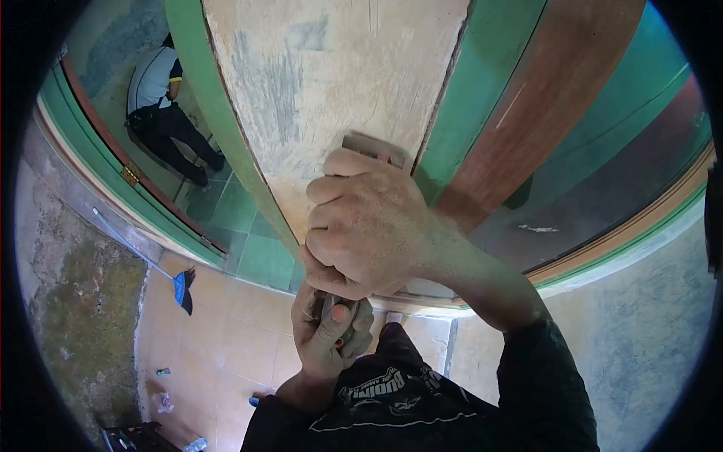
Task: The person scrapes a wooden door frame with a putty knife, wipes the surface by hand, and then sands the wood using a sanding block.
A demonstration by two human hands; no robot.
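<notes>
One head-worn fisheye camera looks steeply down, very close to the sanded door panel [331,83] filling the upper middle of the frame; tiled floor [226,331] lies lower left, edges vignetted black.

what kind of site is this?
Likely a house under renovation, at a doorway: the right hand presses a sanding block on a stripped door panel in a green frame; a broom lies on the tiled floor.

A second person [162,98] crouches on green floor tiles [241,218] past the doorway. Blue broom [181,288] leans against mossy wall [75,286]. Litter on orange floor [226,339].
</notes>
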